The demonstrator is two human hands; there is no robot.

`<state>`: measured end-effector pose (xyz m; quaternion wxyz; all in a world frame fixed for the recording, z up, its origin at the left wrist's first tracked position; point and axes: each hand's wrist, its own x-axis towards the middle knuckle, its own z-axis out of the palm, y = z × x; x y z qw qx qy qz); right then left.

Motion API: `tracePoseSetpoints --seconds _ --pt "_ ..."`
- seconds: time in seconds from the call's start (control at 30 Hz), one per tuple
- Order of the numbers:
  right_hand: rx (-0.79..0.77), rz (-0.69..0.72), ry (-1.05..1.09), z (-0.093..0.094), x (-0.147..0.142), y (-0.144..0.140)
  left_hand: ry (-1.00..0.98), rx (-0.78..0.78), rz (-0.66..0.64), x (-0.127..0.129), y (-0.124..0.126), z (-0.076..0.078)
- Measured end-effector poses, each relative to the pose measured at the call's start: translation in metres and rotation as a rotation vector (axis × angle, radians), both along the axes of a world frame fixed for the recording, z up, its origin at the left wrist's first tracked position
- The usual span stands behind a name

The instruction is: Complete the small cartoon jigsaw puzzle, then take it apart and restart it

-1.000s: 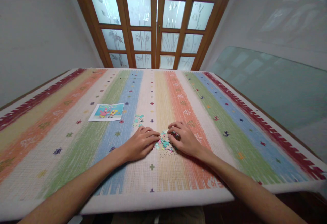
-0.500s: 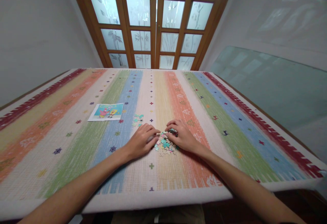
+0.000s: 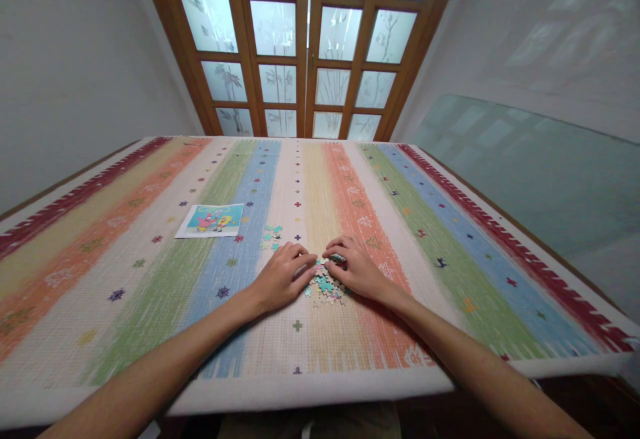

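Observation:
Both my hands meet over a small heap of jigsaw puzzle pieces [image 3: 327, 285], some turquoise, some showing a plain beige back. My left hand [image 3: 286, 276] lies at the heap's left edge, thumb and fingertips drawn together on a puzzle piece that is mostly hidden. From the right, my right hand [image 3: 356, 267] curls over the heap, its thumb and fingers closed around a puzzle piece partly covered by them. A smaller group of turquoise puzzle pieces [image 3: 273, 235] lies beyond my left hand. Further left is a printed picture card [image 3: 213, 221] with cartoon figures.
A striped, patterned cloth [image 3: 165, 319] covers the wide table. Wooden doors with frosted panes [image 3: 305, 59] stand behind its far edge. At the right, a pale glass panel [image 3: 525, 172] leans along the wall.
My left fingertips have shifted slightly right and the thumb has come nearer the fingers. My right hand stays almost in place. The view has tilted a little.

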<state>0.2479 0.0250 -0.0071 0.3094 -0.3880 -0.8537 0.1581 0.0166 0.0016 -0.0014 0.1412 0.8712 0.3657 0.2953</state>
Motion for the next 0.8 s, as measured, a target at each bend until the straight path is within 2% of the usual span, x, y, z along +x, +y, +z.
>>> tracePoseSetpoints --seconds 0.3,0.5,0.6,0.7,0.8 --pt "-0.028 0.068 0.099 0.012 -0.004 -0.005 -0.039 0.016 -0.012 0.002 0.001 -0.001" --pt "-0.008 0.097 0.175 0.014 -0.006 -0.012 -0.077 0.078 -0.014 -0.006 0.004 0.008" --pt "0.025 0.076 0.162 0.014 -0.003 -0.011 -0.092 0.106 0.115 -0.027 0.018 0.017" --pt "0.049 0.056 0.145 0.014 0.000 -0.009 -0.090 0.142 0.351 -0.058 0.038 0.023" --pt "0.061 0.027 0.138 0.014 0.002 -0.008 -0.027 0.155 0.553 -0.088 0.054 0.021"
